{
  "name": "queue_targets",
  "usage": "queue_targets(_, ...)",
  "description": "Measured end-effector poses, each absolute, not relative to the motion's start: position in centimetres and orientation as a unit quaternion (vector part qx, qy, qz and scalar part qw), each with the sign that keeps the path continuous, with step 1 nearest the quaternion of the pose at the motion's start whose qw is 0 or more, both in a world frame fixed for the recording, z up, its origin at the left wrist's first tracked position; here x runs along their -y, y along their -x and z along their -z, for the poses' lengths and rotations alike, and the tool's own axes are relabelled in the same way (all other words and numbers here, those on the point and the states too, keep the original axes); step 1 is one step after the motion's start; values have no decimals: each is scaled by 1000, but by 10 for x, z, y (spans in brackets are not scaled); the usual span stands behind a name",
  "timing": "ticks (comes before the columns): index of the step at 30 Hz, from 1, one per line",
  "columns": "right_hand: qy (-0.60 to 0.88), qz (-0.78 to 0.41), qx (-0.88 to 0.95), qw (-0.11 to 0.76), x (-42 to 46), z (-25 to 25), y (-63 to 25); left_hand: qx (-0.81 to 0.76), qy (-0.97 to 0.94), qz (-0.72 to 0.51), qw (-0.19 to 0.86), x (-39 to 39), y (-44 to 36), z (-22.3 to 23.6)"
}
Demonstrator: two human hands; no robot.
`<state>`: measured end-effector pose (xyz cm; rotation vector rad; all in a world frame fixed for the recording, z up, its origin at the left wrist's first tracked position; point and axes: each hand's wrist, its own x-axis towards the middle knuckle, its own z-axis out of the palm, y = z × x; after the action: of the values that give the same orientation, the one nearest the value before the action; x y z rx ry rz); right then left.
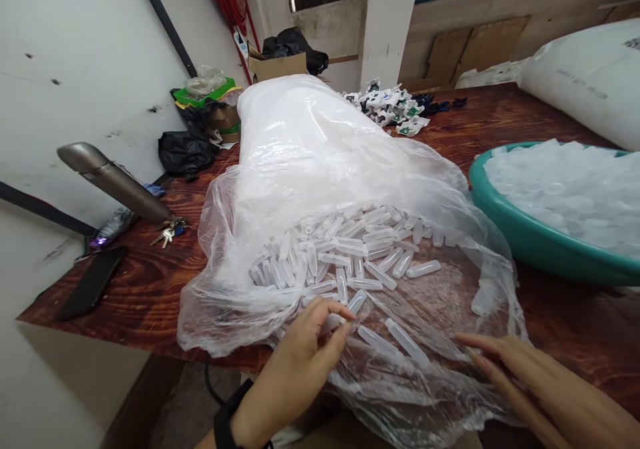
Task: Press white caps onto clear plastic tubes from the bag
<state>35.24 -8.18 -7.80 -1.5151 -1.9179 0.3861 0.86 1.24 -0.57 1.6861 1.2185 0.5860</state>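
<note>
My left hand point(313, 345), with a dark band at the wrist, is over the front of the pile. Its thumb and index finger curl together around a translucent plastic tube point(330, 322), mostly hidden by the fingers. Another tube point(357, 301) lies just past the fingertips. My right hand point(515, 372) is at the right side of the clear plastic bag point(400, 395), fingers stretched out, thumb a little apart, close to the film. Many loose tubes point(345, 245) spill from the bag's mouth. Two tubes lie apart between my hands, one of them a capped-looking tube point(405, 339).
A green basin point(530, 235) heaped with whitish translucent pieces stands at the right. On the left are a metallic flask-like object point(115, 182), keys point(169, 233) and a black phone point(93, 282). White-and-dark parts point(390, 105) lie behind the bag; a large white sack point(590, 82) rests back right.
</note>
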Motion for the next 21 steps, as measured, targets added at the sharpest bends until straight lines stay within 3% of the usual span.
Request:
queue_targets(3, 525, -165, 798, 246, 61, 65, -313, -429, -793, -174, 396, -18, -23, 11)
queue_targets(7, 518, -165, 793, 276, 28, 60, -271, -343, -900, -61, 262, -25, -42, 16)
queue_targets(10, 519, -172, 794, 267, 10, 51, -267, -328, -918, -33, 220, -27, -46, 15)
queue_targets(15, 573, -112, 770, 258, 3, 35, -320, -369, -905, -64, 200, -35, -26, 15)
queue_targets(18, 623, -29, 754, 204, 14, 45, -368, -402, -890, -128, 171, -49, -9, 17)
queue_targets(21, 634, -18, 749, 192, 23, 58, -395, -419, -884, -163, 129, -70, 3, 17)
